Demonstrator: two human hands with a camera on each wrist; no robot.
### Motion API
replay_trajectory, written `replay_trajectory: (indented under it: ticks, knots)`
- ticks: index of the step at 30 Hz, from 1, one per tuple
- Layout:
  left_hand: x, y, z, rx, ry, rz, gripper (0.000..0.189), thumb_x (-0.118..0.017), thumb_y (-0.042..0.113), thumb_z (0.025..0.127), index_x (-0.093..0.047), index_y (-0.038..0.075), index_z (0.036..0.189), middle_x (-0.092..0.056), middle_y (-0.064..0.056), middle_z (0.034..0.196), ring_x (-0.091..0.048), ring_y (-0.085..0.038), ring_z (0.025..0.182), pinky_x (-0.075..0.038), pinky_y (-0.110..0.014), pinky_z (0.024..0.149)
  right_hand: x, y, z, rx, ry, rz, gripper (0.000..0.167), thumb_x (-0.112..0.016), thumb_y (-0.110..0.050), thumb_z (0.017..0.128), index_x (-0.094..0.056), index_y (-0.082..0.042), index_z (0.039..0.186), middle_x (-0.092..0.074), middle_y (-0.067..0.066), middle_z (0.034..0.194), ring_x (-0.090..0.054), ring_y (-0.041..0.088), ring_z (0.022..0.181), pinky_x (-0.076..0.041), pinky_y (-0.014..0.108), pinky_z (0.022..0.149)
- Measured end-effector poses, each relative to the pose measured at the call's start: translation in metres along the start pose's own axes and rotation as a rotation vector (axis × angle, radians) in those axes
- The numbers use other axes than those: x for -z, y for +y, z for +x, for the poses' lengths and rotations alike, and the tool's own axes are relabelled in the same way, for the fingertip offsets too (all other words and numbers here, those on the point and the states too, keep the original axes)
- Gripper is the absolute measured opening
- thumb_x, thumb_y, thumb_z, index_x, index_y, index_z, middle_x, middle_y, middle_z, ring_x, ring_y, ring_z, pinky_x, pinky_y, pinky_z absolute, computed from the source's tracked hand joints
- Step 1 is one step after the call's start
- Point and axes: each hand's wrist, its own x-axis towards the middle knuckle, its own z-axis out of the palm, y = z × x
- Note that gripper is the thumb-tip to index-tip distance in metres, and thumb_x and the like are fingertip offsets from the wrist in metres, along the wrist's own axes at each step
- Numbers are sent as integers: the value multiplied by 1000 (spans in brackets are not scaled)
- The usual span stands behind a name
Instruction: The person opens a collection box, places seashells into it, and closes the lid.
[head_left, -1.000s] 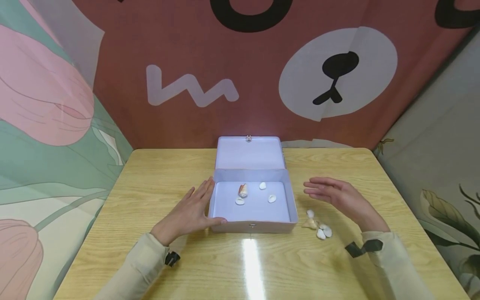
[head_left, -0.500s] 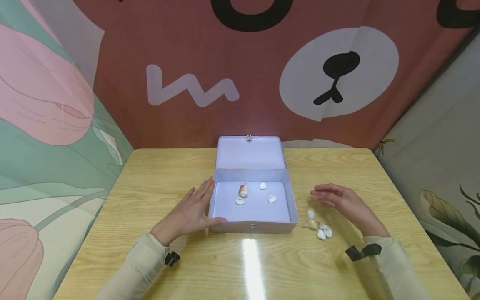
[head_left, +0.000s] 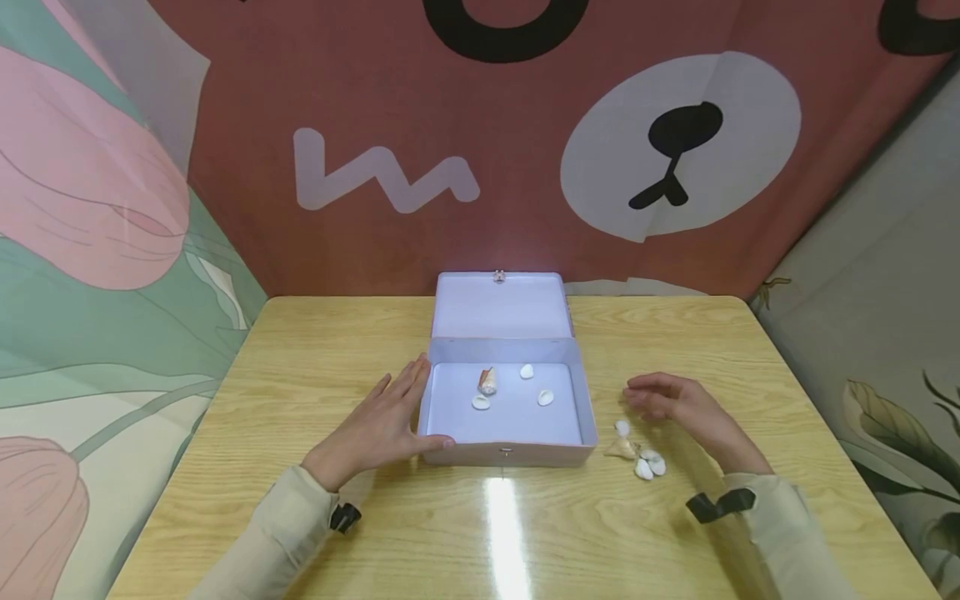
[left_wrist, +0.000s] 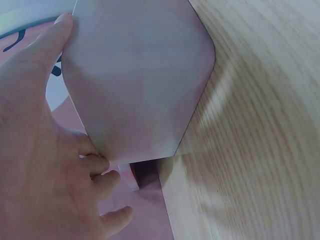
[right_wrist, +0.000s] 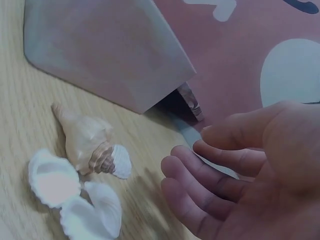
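A pale lilac tin box [head_left: 506,455] stands with its lid [head_left: 501,307] raised at the back. Inside lie a brown-and-white spiral shell [head_left: 487,382] and three small white shells, one of them a white shell [head_left: 545,398] at the right. My left hand [head_left: 375,425] rests on the box's left side, fingers along the wall and thumb on the front rim. To the right of the box, my right hand [head_left: 686,412] hovers over the table with loosely bent fingers, holding nothing. Just below it lie a tan conch shell [right_wrist: 87,140] and several white shells [right_wrist: 52,177].
The box stands on a light wood-grain table [head_left: 300,358]. Behind the table hangs a reddish cloth [head_left: 375,242] with a printed bear face. Flower-print cloths flank both sides. A light streak reflects off the tabletop in front of the box.
My right hand has come down and slightly right, away from the box and closer to the loose shells, its fingers bending more. The left hand keeps its place on the box.
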Motion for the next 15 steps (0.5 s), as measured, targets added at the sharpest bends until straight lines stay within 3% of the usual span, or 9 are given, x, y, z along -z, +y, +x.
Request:
replay_trajectory:
  ticks: [15]
  knots:
    - [0, 0, 0, 1, -6, 10, 128, -62, 85, 87, -12, 2, 170, -7, -14, 181, -16, -35, 169, -17, -64, 136, -10, 6, 7, -12, -24, -103, 42, -67, -13, 104, -61, 7, 140, -72, 26, 133, -67, 1, 91, -58, 27, 68]
